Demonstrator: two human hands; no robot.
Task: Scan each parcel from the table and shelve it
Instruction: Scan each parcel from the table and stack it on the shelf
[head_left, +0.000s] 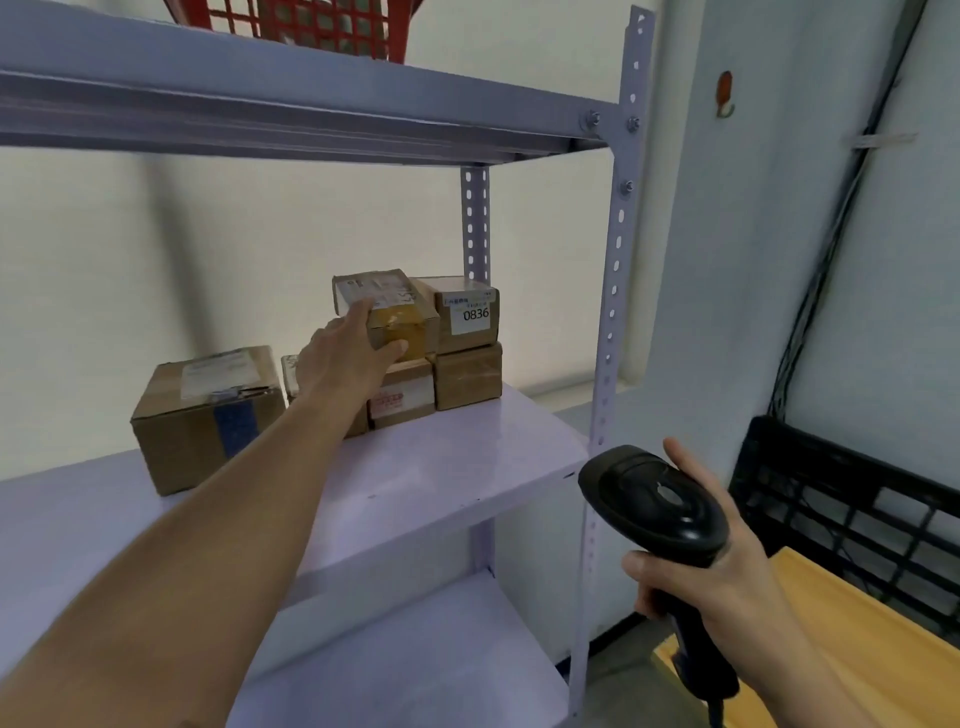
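A small parcel (387, 306), a brown carton with a white label on top and yellow tape on its front, sits on top of a stack on the middle shelf (447, 467) of a pale metal rack. The person's left hand (345, 358) grips it at arm's length, fingers laid along its left side and thumb pressed to its lower front edge.

Directly under the hand's thumb lies a carton with a red-printed label (402, 397), which carries the small parcel. Just right of the hand, touching the small parcel, stands a carton marked 0836 (470, 312), itself stacked on a plain brown carton (467, 376). Behind the wrist, a further carton (290, 370) is mostly hidden. To the left of the forearm, apart from the stack, rests a larger carton with blue tape (208, 415) down its front.

Nearer the camera and well to the right of the shelf, the right hand (727, 566) is wrapped around the handle of a black barcode scanner (654, 499), whose head tilts up and toward the rack.

Above the left hand runs the upper shelf (260, 104), with a red plastic basket (311, 26) on it. Below the hand, a lower shelf (415, 665) shows. Beyond the right hand, a black plastic crate (841, 509) leans by the wall, next to a yellow wooden surface (841, 629). Dark cables (831, 234) run down the wall above the crate, near a small orange hook (725, 93).
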